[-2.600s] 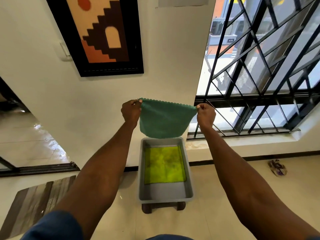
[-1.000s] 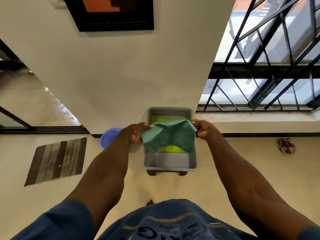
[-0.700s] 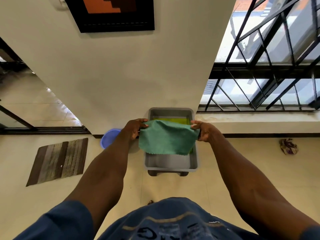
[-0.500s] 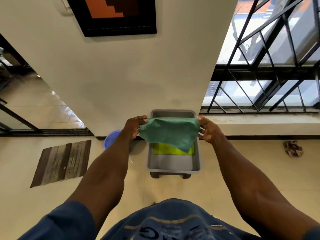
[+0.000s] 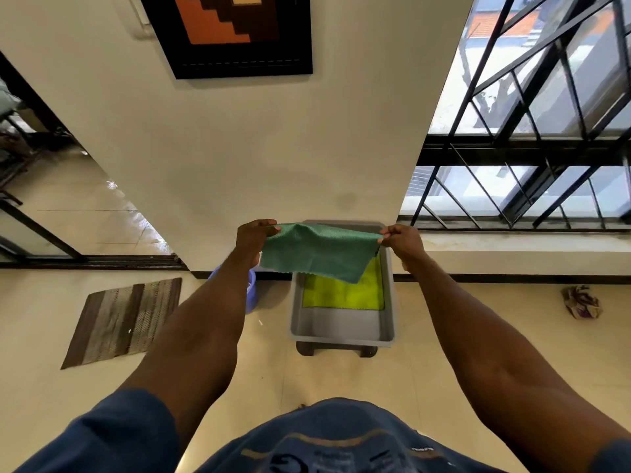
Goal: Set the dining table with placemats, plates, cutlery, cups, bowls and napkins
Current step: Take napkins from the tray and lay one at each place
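In the head view, the green napkin (image 5: 319,252) hung spread in the air between both hands, above the far end of the grey tub (image 5: 342,331); its weave looked fine and textured, its lower edge scalloped, and the bottom right corner drooped lowest, over the yellow cloth (image 5: 343,295); the left hand (image 5: 254,237) had its fingers (image 5: 269,224) pinched shut on the top left corner; the right hand (image 5: 403,242) pinched the top right corner the same way; the yellow cloth lay flat in the tub's far half; the tub stood on a dark stool (image 5: 336,349) on the floor, against the wall; a blue basin (image 5: 251,288) sat just beside the tub's left side; a striped mat (image 5: 124,320) lay well apart to the left.
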Motion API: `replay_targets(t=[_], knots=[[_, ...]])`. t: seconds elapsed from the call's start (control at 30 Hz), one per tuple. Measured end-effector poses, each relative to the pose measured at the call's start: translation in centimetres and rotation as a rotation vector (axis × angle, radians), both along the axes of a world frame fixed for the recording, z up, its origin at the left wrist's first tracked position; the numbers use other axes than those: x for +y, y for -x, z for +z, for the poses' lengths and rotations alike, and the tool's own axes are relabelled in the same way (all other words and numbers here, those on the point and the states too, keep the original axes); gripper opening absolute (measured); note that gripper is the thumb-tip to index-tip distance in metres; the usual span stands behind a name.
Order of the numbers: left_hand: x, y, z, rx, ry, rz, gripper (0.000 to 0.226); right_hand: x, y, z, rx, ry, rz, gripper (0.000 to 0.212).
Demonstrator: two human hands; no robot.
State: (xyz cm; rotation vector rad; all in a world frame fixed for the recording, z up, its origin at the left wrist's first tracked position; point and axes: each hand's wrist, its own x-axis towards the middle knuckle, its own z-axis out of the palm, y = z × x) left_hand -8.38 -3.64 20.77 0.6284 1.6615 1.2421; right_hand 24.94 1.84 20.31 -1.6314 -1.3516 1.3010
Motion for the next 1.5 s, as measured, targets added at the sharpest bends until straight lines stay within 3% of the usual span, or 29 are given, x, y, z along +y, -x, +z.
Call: replay_targets(t=[0.2, 0.4, 0.57, 0.67, 0.77, 0.87, 1.0, 1.1, 1.2, 1.23, 1.27, 1.37, 1.5], knots=[[0.7, -1.0, 2.0, -0.068, -0.01, -0.104, 0.017, -0.6, 2.3, -1.1, 0.151, 0.129, -0.018, 0.022], [2.5, -2.5, 6.0, -0.056, -0.059, -0.233, 0.016, -2.6, 4.6, -1.8, 0.248, 0.313, 0.086, 0.006], [3.2, -2.2, 8.8, -0.187, -0.148, -0.237, 0.019, -4.6, 6.1, -3.3, 0.299, 0.564, 0.139, 0.083], [2.8, -1.8, 9.9, -0.365, -0.196, -0.145, 0.022, -4.8, 6.5, -3.2, 0.544, 0.639, 0.086, 0.103], [2.2, -0.8, 10.0, -0.519, -0.254, -0.077, 0.023, -3.8, 6.7, -1.5, 0.857, 0.625, 0.05, 0.097], [1.2, 0.6, 9.0, -0.565, -0.244, -0.038, 0.025, -2.3, 7.4, 0.7, 1.01, 0.527, -0.069, 0.06], [-0.2, 2.0, 7.5, -0.498, -0.159, -0.044, 0.028, -1.1, 8.1, 2.5, 0.795, 0.397, -0.136, 0.002], [-0.8, 2.9, 6.6, -0.421, -0.089, -0.066, 0.03, -1.0, 8.4, 3.1, 0.505, 0.32, -0.155, 0.008], [-1.0, 3.2, 5.6, -0.343, -0.042, -0.078, 0.03, -0.8, 8.4, 3.8, -0.136, 0.035, -0.057, 0.039], [-1.0, 3.3, 5.4, -0.32, -0.035, -0.066, 0.029, -0.6, 8.5, 3.9, -0.256, -0.03, -0.05, 0.045], [-1.0, 3.3, 5.2, -0.302, -0.031, -0.05, 0.028, -0.3, 8.4, 4.0, -0.291, -0.07, -0.06, 0.048], [-0.8, 3.4, 4.2, -0.216, -0.025, 0.002, 0.028, 0.8, 8.1, 4.5, -0.1, -0.077, -0.137, 0.048], [-0.4, 2.9, 3.3, -0.233, -0.044, 0.049, 0.037, 1.3, 7.5, 4.5, 0.077, 0.111, -0.139, 0.046]])
